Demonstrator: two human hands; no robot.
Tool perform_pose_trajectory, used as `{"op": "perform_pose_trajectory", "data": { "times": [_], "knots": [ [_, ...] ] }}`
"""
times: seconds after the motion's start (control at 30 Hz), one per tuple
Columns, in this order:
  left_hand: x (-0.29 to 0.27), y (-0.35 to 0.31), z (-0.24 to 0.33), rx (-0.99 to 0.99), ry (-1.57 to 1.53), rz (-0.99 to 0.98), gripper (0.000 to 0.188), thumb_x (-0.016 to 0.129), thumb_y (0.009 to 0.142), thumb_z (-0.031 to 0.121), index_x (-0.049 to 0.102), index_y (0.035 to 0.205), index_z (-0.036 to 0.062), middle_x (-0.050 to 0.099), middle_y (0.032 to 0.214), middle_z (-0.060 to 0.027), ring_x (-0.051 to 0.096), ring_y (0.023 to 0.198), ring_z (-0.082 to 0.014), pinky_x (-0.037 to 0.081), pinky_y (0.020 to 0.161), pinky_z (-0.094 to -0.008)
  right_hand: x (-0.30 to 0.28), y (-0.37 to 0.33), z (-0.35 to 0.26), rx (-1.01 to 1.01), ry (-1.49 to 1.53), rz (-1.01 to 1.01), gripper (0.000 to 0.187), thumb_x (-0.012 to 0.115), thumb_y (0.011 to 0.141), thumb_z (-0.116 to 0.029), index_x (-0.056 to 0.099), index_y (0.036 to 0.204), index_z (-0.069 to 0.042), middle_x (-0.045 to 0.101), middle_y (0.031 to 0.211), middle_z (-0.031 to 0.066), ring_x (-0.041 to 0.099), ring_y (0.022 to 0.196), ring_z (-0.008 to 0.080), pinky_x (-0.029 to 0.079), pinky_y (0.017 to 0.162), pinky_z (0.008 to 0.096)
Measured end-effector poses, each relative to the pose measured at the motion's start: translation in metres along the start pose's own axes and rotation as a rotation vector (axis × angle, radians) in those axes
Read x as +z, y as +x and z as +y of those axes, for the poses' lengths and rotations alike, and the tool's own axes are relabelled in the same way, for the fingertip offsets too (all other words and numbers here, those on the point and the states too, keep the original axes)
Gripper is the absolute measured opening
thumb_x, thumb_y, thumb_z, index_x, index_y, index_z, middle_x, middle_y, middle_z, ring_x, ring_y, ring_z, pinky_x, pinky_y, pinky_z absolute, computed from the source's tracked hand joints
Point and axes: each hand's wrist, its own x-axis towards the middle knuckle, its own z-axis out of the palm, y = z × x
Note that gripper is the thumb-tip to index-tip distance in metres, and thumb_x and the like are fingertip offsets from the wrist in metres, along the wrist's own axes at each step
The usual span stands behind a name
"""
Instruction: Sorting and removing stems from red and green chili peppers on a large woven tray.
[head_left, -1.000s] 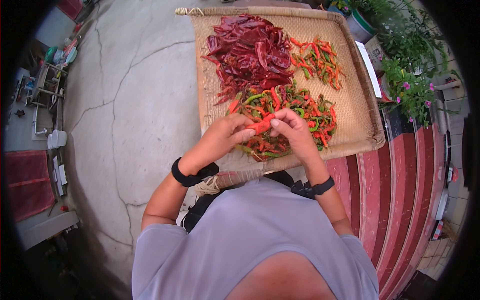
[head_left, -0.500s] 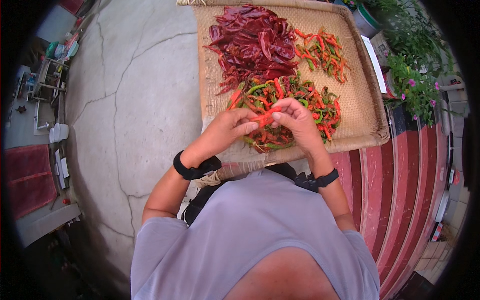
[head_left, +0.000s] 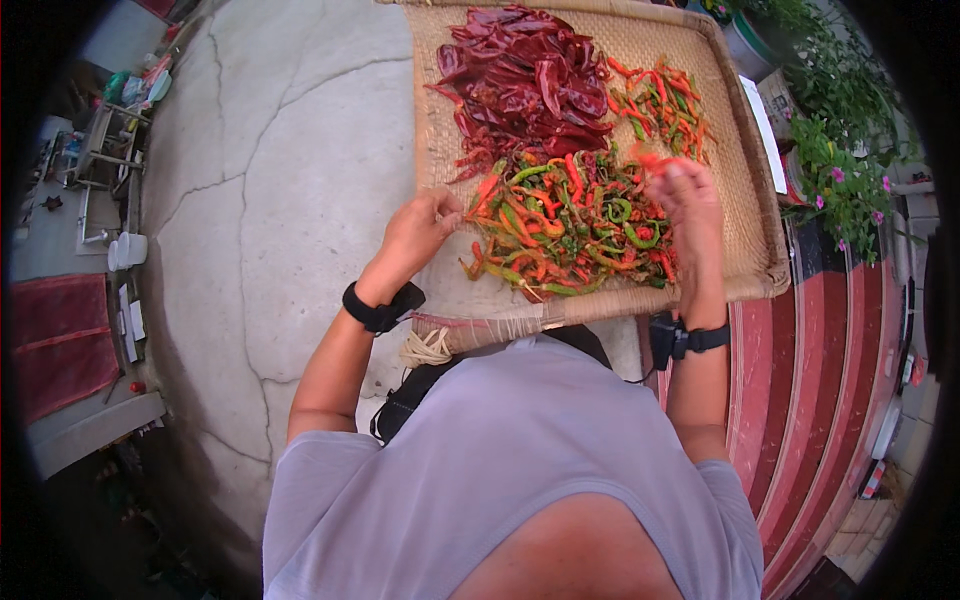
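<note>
A heap of mixed red, orange and green chili peppers lies on the near part of a woven tray. My right hand is raised at the heap's right side, its fingers closed on a red chili pepper that is blurred by motion. At the heap's left edge, my left hand has its fingertips pinched together; what they hold, if anything, is too small to tell. Dark red dried chili peppers form a large pile at the tray's far left. A smaller group of red and green chili peppers lies at its far right.
The tray's bound rim runs close to my body. Potted plants with pink flowers and a bucket stand beyond its right side. Red striped steps lie below right, cracked concrete to the left.
My hands, which were together over the heap on a red chili pepper, have moved apart. The right carries the pepper right and away from me; the left has drawn back to the left.
</note>
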Motion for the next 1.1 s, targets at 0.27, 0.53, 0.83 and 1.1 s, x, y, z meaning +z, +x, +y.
{"op": "perform_pose_trajectory", "data": {
  "times": [0.27,0.53,0.83,1.1],
  "knots": [
    [0.026,0.039,-0.003,0.055,0.439,0.047,0.022,0.062,0.082,0.021,0.06,0.091,0.0009,0.06,0.096,-0.0217,0.059,0.088,-0.0388,0.049,0.076,-0.0453,-0.012,-0.009,0.011,0.125,0.072,0.171,0.031,0.06,0.092,-0.016,0.049,0.118,-0.002,0.062,0.106,0.0092,0.063,0.084,0.016,0.053,0.074,0.0301],
    [0.036,0.057,-0.003,0.031,0.316,0.06,0.019,0.058,0.082,0.017,0.056,0.086,-0.0022,0.06,0.086,-0.0221,0.059,0.082,-0.0401,0.047,0.071,-0.0479,0.026,-0.034,0.027,0.13,-0.232,-0.135,0.025,0.057,0.092,-0.013,0.054,0.115,-0.003,0.063,0.1,0.0052,0.061,0.08,0.0106,0.05,0.072,0.0241],
    [0.014,-0.003,0.048,0.233,0.262,0.276,0.016,0.062,0.081,0.013,0.051,0.09,0.0042,0.059,0.081,-0.0156,0.059,0.076,-0.0349,0.046,0.064,-0.0416,0.07,-0.048,0.019,0.126,-0.267,-0.352,0.031,0.061,0.091,-0.016,0.055,0.118,-0.002,0.058,0.085,-0.0002,0.054,0.071,0.0066,0.045,0.065,0.0214],
    [0.03,-0.024,0.063,0.347,0.166,0.151,0.015,0.063,0.082,0.014,0.053,0.09,0.0053,0.059,0.075,-0.0138,0.06,0.072,-0.0342,0.046,0.062,-0.0409,0.085,-0.051,0.025,0.216,-0.098,-0.393,0.03,0.056,0.095,-0.025,0.062,0.112,-0.002,0.058,0.077,-0.0015,0.051,0.065,0.005,0.042,0.062,0.0193]
  ]
}}
